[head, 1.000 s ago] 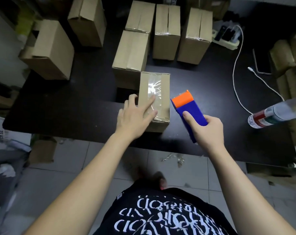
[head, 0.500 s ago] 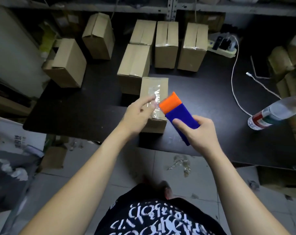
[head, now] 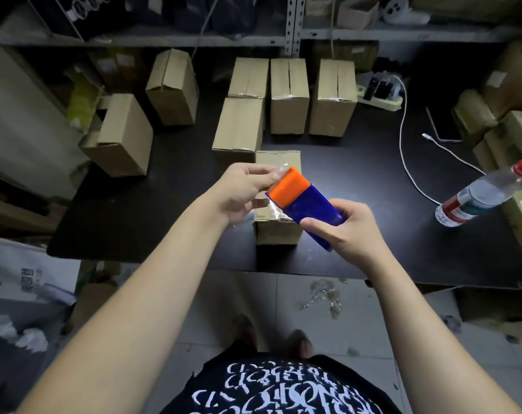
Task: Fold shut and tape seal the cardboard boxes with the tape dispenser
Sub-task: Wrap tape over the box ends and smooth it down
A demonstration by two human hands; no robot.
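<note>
My right hand (head: 348, 231) grips the blue tape dispenser (head: 310, 209) by its body, its orange head tilted up to the left. My left hand (head: 245, 189) pinches the clear tape end at the orange head with thumb and fingertips. Both are held above a small taped cardboard box (head: 279, 228) standing near the front of the black table (head: 134, 210); the hands and dispenser hide most of its top. Several more closed boxes (head: 289, 94) stand in rows behind it.
Two more boxes (head: 122, 135) lie at the table's left. A power strip with a white cable (head: 403, 138) sits at the back right, and a clear bottle (head: 486, 192) with a red cap lies at the right. Shelving runs behind, with stacked cartons at right.
My left hand came off the box top and rose to the dispenser's orange head, taking the tape end. My right hand lifted the dispenser up and leftward over the box.
</note>
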